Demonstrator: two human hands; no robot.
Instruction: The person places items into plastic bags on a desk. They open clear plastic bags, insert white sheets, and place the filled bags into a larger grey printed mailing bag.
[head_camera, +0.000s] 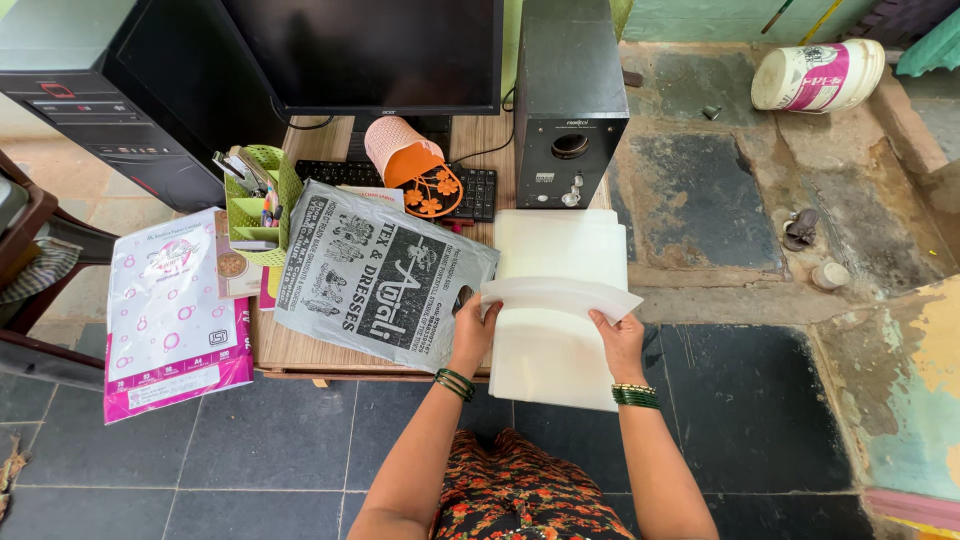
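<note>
Head view: we pinch a folded white paper sheet (560, 297) at both ends, left hand (475, 335) and right hand (620, 340) fingers closed on it, lifted clear above the white paper stack (556, 365) on the wooden desk (300, 350), beside a grey plastic bag (380, 275).

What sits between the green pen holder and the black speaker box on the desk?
The tipped orange basket lies on the black keyboard, seen from the head camera.

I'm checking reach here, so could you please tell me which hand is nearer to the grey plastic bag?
Left. The left hand touches the grey plastic bag's edge; the right hand is farther off, holding the white sheet.
</note>
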